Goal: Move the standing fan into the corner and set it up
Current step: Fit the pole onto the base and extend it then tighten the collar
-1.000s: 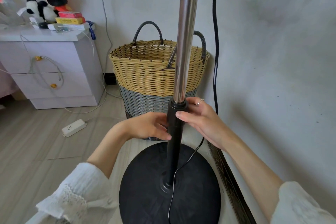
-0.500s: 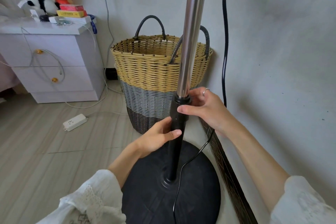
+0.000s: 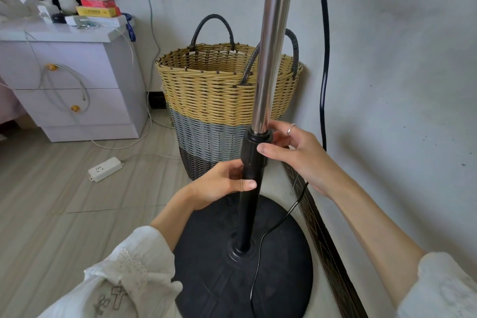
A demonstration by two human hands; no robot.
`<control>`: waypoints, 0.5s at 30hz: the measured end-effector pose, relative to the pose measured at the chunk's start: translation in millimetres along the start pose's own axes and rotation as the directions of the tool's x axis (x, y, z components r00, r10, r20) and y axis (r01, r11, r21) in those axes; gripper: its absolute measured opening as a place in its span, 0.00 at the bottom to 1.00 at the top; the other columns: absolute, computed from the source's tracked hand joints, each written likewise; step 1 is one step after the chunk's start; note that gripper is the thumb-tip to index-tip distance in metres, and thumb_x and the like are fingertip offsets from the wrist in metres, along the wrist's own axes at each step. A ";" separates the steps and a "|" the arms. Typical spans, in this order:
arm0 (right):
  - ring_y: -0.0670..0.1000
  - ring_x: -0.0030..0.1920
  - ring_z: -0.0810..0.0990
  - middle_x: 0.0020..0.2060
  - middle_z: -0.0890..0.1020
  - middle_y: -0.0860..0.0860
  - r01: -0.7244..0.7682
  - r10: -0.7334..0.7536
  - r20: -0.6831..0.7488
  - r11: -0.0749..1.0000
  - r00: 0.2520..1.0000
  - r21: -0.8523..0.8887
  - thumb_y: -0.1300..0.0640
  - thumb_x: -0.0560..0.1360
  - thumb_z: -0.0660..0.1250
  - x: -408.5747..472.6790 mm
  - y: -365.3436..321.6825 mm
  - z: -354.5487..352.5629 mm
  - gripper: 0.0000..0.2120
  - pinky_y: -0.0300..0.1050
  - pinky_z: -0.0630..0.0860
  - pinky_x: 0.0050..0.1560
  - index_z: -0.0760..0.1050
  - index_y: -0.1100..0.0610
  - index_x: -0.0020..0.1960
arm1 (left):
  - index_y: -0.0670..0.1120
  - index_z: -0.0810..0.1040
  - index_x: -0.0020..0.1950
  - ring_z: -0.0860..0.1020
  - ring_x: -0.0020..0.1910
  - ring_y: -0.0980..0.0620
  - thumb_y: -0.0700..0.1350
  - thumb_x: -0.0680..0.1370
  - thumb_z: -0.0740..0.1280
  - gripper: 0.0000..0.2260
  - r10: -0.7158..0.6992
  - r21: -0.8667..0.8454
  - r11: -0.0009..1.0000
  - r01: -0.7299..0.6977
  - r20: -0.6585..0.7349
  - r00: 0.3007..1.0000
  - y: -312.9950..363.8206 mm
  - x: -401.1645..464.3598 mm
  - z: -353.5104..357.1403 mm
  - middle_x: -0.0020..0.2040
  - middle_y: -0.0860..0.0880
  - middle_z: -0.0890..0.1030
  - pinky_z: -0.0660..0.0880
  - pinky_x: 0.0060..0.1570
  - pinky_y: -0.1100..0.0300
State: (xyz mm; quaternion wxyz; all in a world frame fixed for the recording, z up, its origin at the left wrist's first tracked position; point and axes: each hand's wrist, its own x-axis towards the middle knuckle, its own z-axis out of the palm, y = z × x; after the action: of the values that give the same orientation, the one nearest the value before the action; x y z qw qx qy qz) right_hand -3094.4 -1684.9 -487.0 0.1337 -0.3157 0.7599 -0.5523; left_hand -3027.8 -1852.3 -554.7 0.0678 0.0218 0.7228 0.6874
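The standing fan stands upright by the wall on its round black base point(image 3: 214, 279). A chrome inner pole point(image 3: 273, 54) rises out of a black lower tube through a black collar point(image 3: 254, 148). My right hand point(image 3: 296, 155) wraps the collar, thumb in front, fingers behind. My left hand point(image 3: 219, 184) grips the black tube just below the collar. The fan head is out of frame above. The thin black cord point(image 3: 260, 248) trails over the base.
A woven yellow-and-grey basket point(image 3: 206, 95) stands right behind the pole. A white nightstand point(image 3: 85, 100) with toys and boxes is at the left. A white power strip point(image 3: 105, 169) lies on the floor. A thick black cable point(image 3: 324, 59) hangs down the right wall.
My left hand slid down the black tube below the collar. My right hand stayed on the collar. The view tilted slightly and the pole looks a little nearer.
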 end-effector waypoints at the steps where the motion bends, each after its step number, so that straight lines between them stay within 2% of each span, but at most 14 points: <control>1: 0.41 0.56 0.77 0.54 0.80 0.46 -0.010 0.009 0.017 1.000 1.000 0.006 0.52 0.70 0.71 0.0 1.2 0.9 0.15 0.39 0.69 0.57 0.74 0.41 0.54 | 0.48 0.77 0.53 0.80 0.54 0.56 0.37 0.74 0.68 0.11 -0.002 0.003 1.000 0.002 -0.001 1.000 0.3 0.5 -0.2 0.52 0.52 0.82 0.76 0.52 0.65; 3: 0.47 0.62 0.75 0.59 0.79 0.50 -0.060 0.056 0.039 0.992 0.998 0.112 0.57 0.71 0.70 -0.4 2.0 1.7 0.14 0.48 0.67 0.66 0.74 0.49 0.56 | 0.49 0.78 0.53 0.80 0.54 0.57 0.37 0.73 0.68 0.11 0.001 0.007 1.000 -0.001 -0.012 1.000 0.1 1.0 -0.1 0.52 0.52 0.82 0.76 0.53 0.65; 4: 0.49 0.61 0.77 0.57 0.80 0.53 -0.086 0.079 0.044 0.981 0.996 0.177 0.60 0.71 0.69 -0.7 1.5 1.5 0.13 0.51 0.68 0.67 0.73 0.52 0.54 | 0.49 0.78 0.52 0.80 0.53 0.57 0.37 0.73 0.68 0.11 0.003 0.006 1.000 -0.003 -0.017 1.000 -0.2 1.2 -0.1 0.51 0.52 0.82 0.76 0.54 0.65; 5: 0.50 0.58 0.79 0.54 0.82 0.54 -0.092 0.087 0.034 0.973 0.996 0.211 0.62 0.71 0.70 -1.0 0.9 1.3 0.12 0.50 0.71 0.64 0.73 0.54 0.52 | 0.50 0.78 0.52 0.80 0.53 0.57 0.37 0.73 0.68 0.11 0.001 0.008 1.000 -0.001 -0.020 1.000 -0.7 1.3 -0.3 0.51 0.52 0.82 0.76 0.54 0.65; 7: 0.47 0.50 0.81 0.47 0.83 0.51 -0.050 0.056 -0.034 0.986 0.998 0.159 0.60 0.69 0.73 -1.2 0.4 0.6 0.14 0.44 0.74 0.55 0.72 0.53 0.50 | 0.49 0.78 0.52 0.80 0.53 0.57 0.37 0.73 0.68 0.11 -0.002 0.018 1.000 0.002 -0.020 1.000 -1.3 1.8 -0.6 0.52 0.52 0.82 0.76 0.54 0.65; 9: 0.45 0.48 0.79 0.45 0.80 0.48 -0.019 0.023 -0.077 0.999 0.997 0.045 0.55 0.68 0.73 -1.5 -0.6 1.1 0.18 0.38 0.72 0.50 0.72 0.49 0.55 | 0.49 0.78 0.52 0.80 0.53 0.57 0.37 0.73 0.68 0.11 0.000 0.017 1.000 0.001 -0.022 1.000 -0.7 2.3 -0.5 0.51 0.52 0.82 0.76 0.52 0.65; 11: 0.44 0.54 0.76 0.52 0.79 0.48 -0.015 0.015 -0.037 1.000 0.999 -0.006 0.55 0.71 0.70 -2.0 -0.1 2.7 0.18 0.38 0.69 0.55 0.73 0.48 0.60 | 0.49 0.78 0.52 0.81 0.52 0.57 0.36 0.73 0.68 0.11 -0.001 0.006 1.000 0.001 -0.025 1.000 -0.1 2.6 -1.0 0.51 0.53 0.82 0.76 0.50 0.66; 13: 0.45 0.61 0.74 0.59 0.78 0.48 -0.037 0.038 -0.007 0.998 0.999 0.049 0.59 0.72 0.68 -3.6 0.1 1.9 0.15 0.43 0.67 0.64 0.74 0.50 0.59 | 0.48 0.78 0.52 0.81 0.53 0.57 0.36 0.73 0.68 0.11 -0.005 0.008 1.000 0.006 -0.035 0.999 -0.7 2.6 -0.5 0.51 0.51 0.82 0.76 0.50 0.67; 15: 0.47 0.58 0.79 0.54 0.82 0.51 -0.064 0.068 -0.022 0.984 0.997 0.165 0.62 0.71 0.69 -4.0 -0.8 0.4 0.11 0.45 0.70 0.62 0.75 0.54 0.52 | 0.46 0.78 0.53 0.80 0.54 0.54 0.36 0.73 0.68 0.11 -0.008 0.015 1.000 0.008 -0.048 0.999 -1.4 2.6 -0.2 0.53 0.49 0.82 0.76 0.52 0.65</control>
State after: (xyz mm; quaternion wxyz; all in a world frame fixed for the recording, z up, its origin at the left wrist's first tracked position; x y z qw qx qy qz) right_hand -3090.9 -1682.9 -487.0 0.1668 -0.2706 0.7237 -0.6125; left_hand -3030.3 -1852.3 -556.2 0.0529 0.0028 0.7294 0.6820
